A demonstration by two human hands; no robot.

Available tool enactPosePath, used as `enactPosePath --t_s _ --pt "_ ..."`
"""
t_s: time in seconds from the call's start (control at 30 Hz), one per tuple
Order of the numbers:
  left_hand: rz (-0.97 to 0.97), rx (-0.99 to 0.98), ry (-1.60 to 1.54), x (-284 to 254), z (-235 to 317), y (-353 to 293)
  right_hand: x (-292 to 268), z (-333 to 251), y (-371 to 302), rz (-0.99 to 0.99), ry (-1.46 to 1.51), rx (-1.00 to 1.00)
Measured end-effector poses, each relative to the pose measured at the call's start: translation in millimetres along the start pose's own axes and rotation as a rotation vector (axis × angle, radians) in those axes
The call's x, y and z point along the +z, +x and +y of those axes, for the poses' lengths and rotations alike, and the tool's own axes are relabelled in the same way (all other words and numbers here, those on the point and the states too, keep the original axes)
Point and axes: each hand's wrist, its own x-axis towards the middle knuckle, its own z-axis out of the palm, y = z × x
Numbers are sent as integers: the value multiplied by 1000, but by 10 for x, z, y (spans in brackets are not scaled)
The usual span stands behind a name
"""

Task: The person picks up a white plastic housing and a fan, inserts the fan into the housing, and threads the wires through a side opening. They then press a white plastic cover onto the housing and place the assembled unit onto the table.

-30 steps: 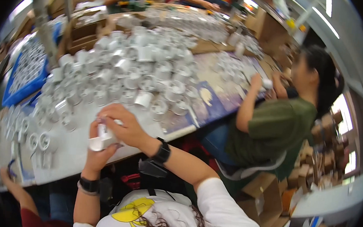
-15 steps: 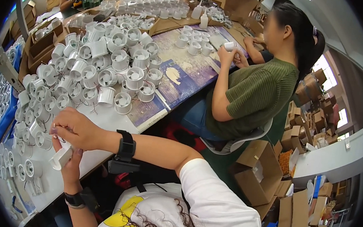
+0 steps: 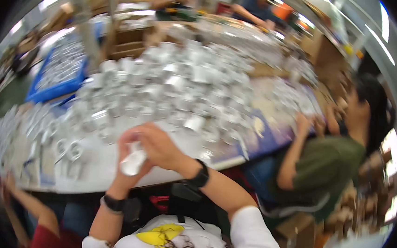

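Motion blur softens the whole picture. A white plastic housing (image 3: pixel 133 160), roughly cup-shaped, is between my hands just above the near edge of the table. My left hand (image 3: pixel 123 154) is closed around its side from below. From the right, my right hand (image 3: pixel 157 145) closes over the top of the same part, and its fingertips are partly hidden. Just beyond my hands lies a big heap of similar white round housings (image 3: pixel 174 82), piled loosely on the white tabletop (image 3: pixel 104 170).
Left of the heap is a blue tray (image 3: pixel 54 95) of small white parts. White ring-shaped parts (image 3: pixel 68 150) lie nearer on the table. A co-worker in green (image 3: pixel 325 166) sits to the right, one in red (image 3: pixel 46 233) at the lower left. Others work across the table.
My view has swung left, so the table, heap and co-worker sit farther right. The white housing remains between both hands, now turned differently. A red sleeve has come into view.
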Motion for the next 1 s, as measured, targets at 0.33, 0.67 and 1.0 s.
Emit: enactPosePath --t_s 0.33,0.67,1.0 --pt "178 -24 42 29 252 130 -110 -37 106 22 -60 213" --pt "152 41 23 84 356 131 -198 -119 64 42 -15 66" --pt "142 -65 -48 70 260 -11 -158 -105 -5 -48 145 157"
